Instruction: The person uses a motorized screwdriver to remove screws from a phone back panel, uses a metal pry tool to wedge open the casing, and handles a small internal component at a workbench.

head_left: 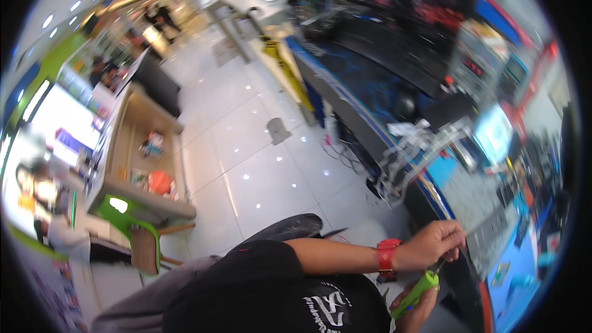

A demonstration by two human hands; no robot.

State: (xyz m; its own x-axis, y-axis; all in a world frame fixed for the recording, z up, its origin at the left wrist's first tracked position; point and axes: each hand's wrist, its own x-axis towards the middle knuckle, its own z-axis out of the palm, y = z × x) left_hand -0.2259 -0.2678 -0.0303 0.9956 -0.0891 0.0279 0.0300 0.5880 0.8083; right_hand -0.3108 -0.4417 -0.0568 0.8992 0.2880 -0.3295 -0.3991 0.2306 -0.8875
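- The left hand (pixel 431 243) is at about 5 o'clock in the view, and it wears a red wristband (pixel 386 254).
- Its fingers (pixel 453 234) are pinched nearly shut on something thin at the edge of the desk (pixel 493 234). It is too small and blurry to tell what it is.
- The right hand (pixel 419 308) is just below the left one, closer to 6 o'clock.
- Its fingers are wrapped shut around the green handle (pixel 416 293) of a small tool. It looks like a screwdriver.
- The tip of the tool points up toward the pinching fingers of the left hand and is very near them.
- The desk is dark with a blue edge and runs from 12 o'clock down to 4 o'clock. A clear plastic stand (pixel 410 151) sits on it at about 3 o'clock.
- Cables (pixel 339 148) lie on the white floor tiles (pixel 246 166) beside the desk.
- I think the tip could slip and poke the left fingers, because it is so close to them.
- I think the thin part could drop and get lost, because it is held right at the desk edge over the floor.
- The person looks twisted to the side, so a wobble could knock the tool off its spot.
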